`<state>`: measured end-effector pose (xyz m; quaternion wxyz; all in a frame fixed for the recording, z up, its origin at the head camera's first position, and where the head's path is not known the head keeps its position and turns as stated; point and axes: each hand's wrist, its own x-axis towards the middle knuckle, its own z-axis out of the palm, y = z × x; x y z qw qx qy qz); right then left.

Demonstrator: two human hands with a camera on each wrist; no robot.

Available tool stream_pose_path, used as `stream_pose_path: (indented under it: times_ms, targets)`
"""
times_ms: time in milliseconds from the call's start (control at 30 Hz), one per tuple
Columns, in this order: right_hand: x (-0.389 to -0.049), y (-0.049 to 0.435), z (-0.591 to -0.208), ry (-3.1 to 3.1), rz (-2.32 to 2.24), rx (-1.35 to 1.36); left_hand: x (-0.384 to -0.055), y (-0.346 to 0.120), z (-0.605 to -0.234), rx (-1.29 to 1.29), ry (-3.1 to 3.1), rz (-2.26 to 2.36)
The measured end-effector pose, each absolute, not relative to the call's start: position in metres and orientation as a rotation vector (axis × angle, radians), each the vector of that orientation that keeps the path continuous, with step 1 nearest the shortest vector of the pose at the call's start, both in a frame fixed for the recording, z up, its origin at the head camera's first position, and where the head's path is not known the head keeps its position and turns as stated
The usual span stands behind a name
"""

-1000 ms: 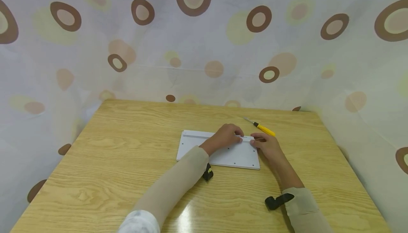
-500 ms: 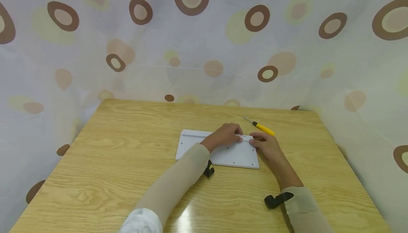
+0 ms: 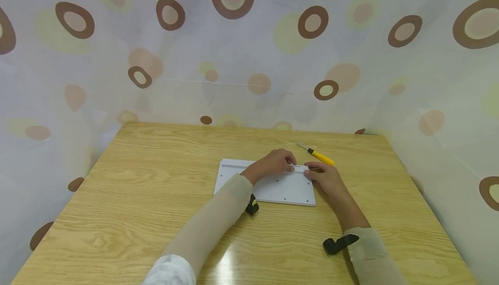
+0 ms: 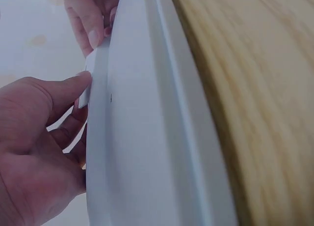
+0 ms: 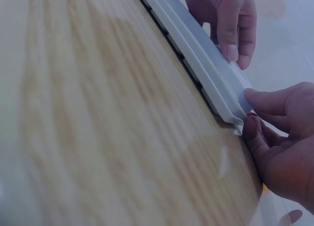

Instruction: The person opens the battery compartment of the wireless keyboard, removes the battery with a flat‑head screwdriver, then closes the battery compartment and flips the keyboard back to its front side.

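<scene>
White panel (image 3: pixel 290 190), one, dark-dotted, lying flat on the wood-grain surface (image 3: pixel 136 198), right of centre before you. Yellow-handled screwdriver (image 3: pixel 322 158), one, just beyond the panel's far right corner. Black wrist cameras (image 3: pixel 330 246), two, one per sleeve (image 3: pixel 370 250). Right wrist view: pale blocks (image 5: pixel 211 99) in a row beneath the panel's edge, hidden in the head view. Hands, two: your left hand (image 3: pixel 274 163) pinches the far edge, forearm slanting across the panel; your right hand (image 3: pixel 326 179) pinches the far right corner.
</scene>
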<state>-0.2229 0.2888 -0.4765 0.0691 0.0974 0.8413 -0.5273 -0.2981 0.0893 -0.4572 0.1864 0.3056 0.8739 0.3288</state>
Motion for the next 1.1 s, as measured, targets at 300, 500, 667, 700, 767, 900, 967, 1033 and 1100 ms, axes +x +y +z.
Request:
stream_pose_path:
  times_ms: [300, 500, 667, 700, 767, 900, 967, 1033, 1100]
  targets:
    - [-0.223, 0.292, -0.480, 2.534, -1.597, 0.288, -0.300, 0.084, -0.458, 0.929, 2.378, 1.012]
    - [-0.223, 0.293, -0.481, 2.521, -1.597, 0.278, -0.302, 0.079, -0.458, 0.986, 2.338, 1.049]
    - [-0.222, 0.293, -0.480, 2.531, -1.589, 0.265, -0.302, 0.075, -0.457, 1.010, 2.336, 1.079]
    - [-0.222, 0.293, -0.480, 2.536, -1.584, 0.260, -0.302, 0.075, -0.457, 1.009, 2.335, 1.091]
    - [-0.222, 0.293, -0.480, 2.540, -1.579, 0.254, -0.302, 0.072, -0.458, 1.003, 2.340, 1.108]
    - [-0.222, 0.293, -0.481, 2.546, -1.570, 0.259, -0.303, 0.064, -0.457, 0.996, 2.351, 1.124]
    - [-0.222, 0.293, -0.481, 2.551, -1.561, 0.263, -0.305, 0.058, -0.456, 0.996, 2.360, 1.126]
    - [-0.222, 0.292, -0.480, 2.551, -1.560, 0.267, -0.306, 0.052, -0.454, 0.994, 2.375, 1.127]
    - [-0.222, 0.293, -0.480, 2.553, -1.560, 0.274, -0.308, 0.044, -0.452, 0.983, 2.395, 1.122]
